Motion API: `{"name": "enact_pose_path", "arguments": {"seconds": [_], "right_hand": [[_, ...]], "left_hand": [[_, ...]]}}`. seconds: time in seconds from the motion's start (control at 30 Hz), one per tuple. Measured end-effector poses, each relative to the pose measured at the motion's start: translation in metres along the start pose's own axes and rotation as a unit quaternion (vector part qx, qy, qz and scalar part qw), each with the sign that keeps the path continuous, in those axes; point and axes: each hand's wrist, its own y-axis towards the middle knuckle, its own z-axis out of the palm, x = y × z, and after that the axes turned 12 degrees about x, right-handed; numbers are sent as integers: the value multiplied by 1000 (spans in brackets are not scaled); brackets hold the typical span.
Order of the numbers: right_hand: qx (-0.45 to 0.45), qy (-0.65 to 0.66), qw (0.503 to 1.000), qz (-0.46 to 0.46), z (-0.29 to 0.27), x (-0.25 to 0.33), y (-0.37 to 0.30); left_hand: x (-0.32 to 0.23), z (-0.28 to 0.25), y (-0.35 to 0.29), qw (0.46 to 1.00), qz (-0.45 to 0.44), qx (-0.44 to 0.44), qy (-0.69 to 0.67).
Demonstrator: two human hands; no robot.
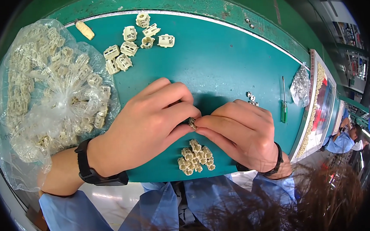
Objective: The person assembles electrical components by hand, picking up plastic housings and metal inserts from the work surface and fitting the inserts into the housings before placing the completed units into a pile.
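Note:
Over the middle of the green table, my left hand (152, 121) and my right hand (240, 131) meet at the fingertips. Both pinch a small cream plastic part (192, 123), mostly covered by the fingers. Just below it, near the table's front edge, lies a cluster of similar small cream parts (195, 157). Several small shiny metal pieces (251, 97) lie just beyond my right hand. Larger cream cylindrical plastic housings (129, 48) are scattered past my left hand, at the back left.
A clear plastic bag (58, 101) full of cream parts fills the left side. A green-handled screwdriver (284, 104) and a small bag of metal pieces (300, 85) lie at right, beside a framed tray (313, 121). A tan stub (84, 30) sits far left. Another person (340, 142) sits far right.

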Motion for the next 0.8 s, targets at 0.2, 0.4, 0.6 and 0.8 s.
{"name": "enact_pose_path", "arguments": {"seconds": [0.2, 0.4, 0.6, 0.8], "right_hand": [[-45, -10, 998, -42, 6, -8, 0], [-39, -10, 999, -37, 5, -7, 1], [-6, 0, 1000, -17, -3, 0, -2], [21, 2, 1000, -10, -2, -2, -2]], "left_hand": [[0, -2, 0, 1000, -3, 26, 2], [1, 0, 0, 1000, -4, 8, -1], [-1, -2, 0, 1000, -3, 12, 4], [0, -3, 0, 1000, -6, 18, -1]]}}
